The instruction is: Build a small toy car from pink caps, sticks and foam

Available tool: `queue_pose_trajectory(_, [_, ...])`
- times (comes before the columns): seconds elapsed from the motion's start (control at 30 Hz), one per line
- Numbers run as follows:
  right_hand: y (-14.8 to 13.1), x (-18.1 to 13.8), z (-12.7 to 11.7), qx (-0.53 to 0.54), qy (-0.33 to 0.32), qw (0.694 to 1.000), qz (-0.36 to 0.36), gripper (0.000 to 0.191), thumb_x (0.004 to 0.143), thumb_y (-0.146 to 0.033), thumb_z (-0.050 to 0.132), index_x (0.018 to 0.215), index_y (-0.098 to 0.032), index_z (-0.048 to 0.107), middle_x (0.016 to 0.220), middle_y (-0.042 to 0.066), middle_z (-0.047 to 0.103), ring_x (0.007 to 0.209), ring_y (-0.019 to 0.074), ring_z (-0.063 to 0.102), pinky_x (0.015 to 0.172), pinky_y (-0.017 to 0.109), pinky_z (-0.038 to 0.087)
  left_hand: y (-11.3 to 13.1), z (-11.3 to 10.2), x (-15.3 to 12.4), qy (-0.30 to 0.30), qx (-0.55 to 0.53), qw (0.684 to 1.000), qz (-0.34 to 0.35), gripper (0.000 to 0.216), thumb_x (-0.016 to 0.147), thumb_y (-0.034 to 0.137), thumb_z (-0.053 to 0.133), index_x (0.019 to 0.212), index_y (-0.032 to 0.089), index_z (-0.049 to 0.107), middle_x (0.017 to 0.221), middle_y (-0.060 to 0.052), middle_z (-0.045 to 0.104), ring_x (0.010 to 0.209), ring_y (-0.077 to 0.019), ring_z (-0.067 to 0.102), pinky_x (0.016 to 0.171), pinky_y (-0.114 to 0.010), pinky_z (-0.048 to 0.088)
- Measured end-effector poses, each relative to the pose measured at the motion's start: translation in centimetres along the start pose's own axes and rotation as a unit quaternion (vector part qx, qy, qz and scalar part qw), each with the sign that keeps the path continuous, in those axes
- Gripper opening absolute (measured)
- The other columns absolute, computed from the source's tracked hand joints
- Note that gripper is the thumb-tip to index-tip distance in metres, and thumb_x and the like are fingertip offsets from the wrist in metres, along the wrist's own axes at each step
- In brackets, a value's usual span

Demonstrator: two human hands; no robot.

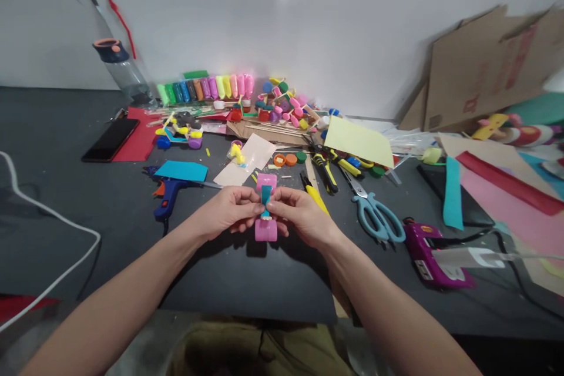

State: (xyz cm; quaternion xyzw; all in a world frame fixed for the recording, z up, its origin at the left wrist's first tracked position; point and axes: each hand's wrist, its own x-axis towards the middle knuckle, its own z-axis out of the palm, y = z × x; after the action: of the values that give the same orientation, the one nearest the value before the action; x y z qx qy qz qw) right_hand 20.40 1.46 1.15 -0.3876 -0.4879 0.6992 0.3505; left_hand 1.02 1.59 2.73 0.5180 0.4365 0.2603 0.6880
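Observation:
Between my two hands is a small craft piece with a teal-blue strip (266, 195) along its middle and a pink roller-like part (266, 231) at each end, much like a toy car with wheels. My left hand (233, 211) pinches the strip from the left with thumb and fingers. From the right, my right hand (299, 211) grips the same piece, its thumb on the strip. Small pale bits show at the strip's near end. The fingertips hide part of the piece's sides. Just left of my left hand lies a blue glue gun (166, 202) under a blue paper piece (183, 170).
Blue-handled scissors (374, 211), yellow-black pliers (325, 171) and a yellow cutter (315, 195) lie to the right. Further right is a purple power strip (434, 255). A phone (112, 140), bottle (123, 73), clay packs (207, 88) and another toy car (180, 129) stand behind.

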Motion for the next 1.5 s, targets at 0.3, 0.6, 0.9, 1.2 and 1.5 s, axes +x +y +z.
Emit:
queue_pose_trajectory(0.3, [-0.7,-0.9,0.2,-0.003,0.000,1.000,0.017,0.039,0.070,-0.046,0.086,0.078,-0.019,0.060,0.064,-0.006,0.059,0.049,0.0070,0.048,0.046,0.021,0.041,-0.2,0.1,-0.4,-0.018,-0.001,1.000,0.002,0.041,0.080,0.056,0.072,0.079,0.017,0.062,0.054,0.005,0.054,0.044,-0.0063,0.047,0.038,-0.016,0.032])
queue_pose_trajectory(0.6, [-1.2,-1.3,0.3,-0.021,-0.002,0.999,0.044,0.037,0.072,-0.045,0.085,0.081,-0.018,0.061,0.071,-0.002,0.063,0.050,0.0067,0.046,0.046,0.021,0.039,-0.1,0.3,-0.3,0.007,0.012,0.999,0.034,0.030,0.080,0.039,0.075,0.101,0.018,0.070,0.081,0.000,0.065,0.056,-0.0077,0.052,0.041,-0.015,0.042])
queue_pose_trajectory(0.9, [-1.3,-1.1,0.3,-0.006,-0.020,0.999,0.050,0.042,0.075,-0.053,0.081,0.075,-0.018,0.057,0.063,-0.003,0.059,0.045,0.0063,0.047,0.045,0.022,0.039,-0.6,0.3,-0.1,-0.003,-0.033,0.999,0.029,0.024,0.079,0.033,0.077,0.095,0.016,0.069,0.075,0.000,0.067,0.056,-0.0101,0.059,0.044,-0.017,0.050])
queue_pose_trajectory(1.2, [-1.0,-1.1,0.3,0.003,-0.011,0.999,0.046,0.046,0.073,-0.055,0.083,0.075,-0.017,0.057,0.061,-0.003,0.058,0.045,0.0058,0.048,0.043,0.020,0.040,-0.8,0.3,0.2,-0.020,-0.088,0.995,0.030,0.031,0.077,0.028,0.084,0.102,0.015,0.073,0.082,-0.002,0.072,0.065,-0.0116,0.066,0.050,-0.017,0.053])
queue_pose_trajectory(1.5, [-0.5,-0.8,0.5,0.003,0.018,0.999,0.045,0.040,0.070,-0.047,0.085,0.075,-0.017,0.059,0.059,-0.006,0.056,0.044,0.0051,0.048,0.042,0.018,0.039,-1.0,1.0,0.4,0.020,-0.181,0.983,0.009,0.038,0.071,0.040,0.090,0.096,0.014,0.078,0.075,-0.001,0.069,0.060,-0.0080,0.063,0.051,-0.015,0.050])
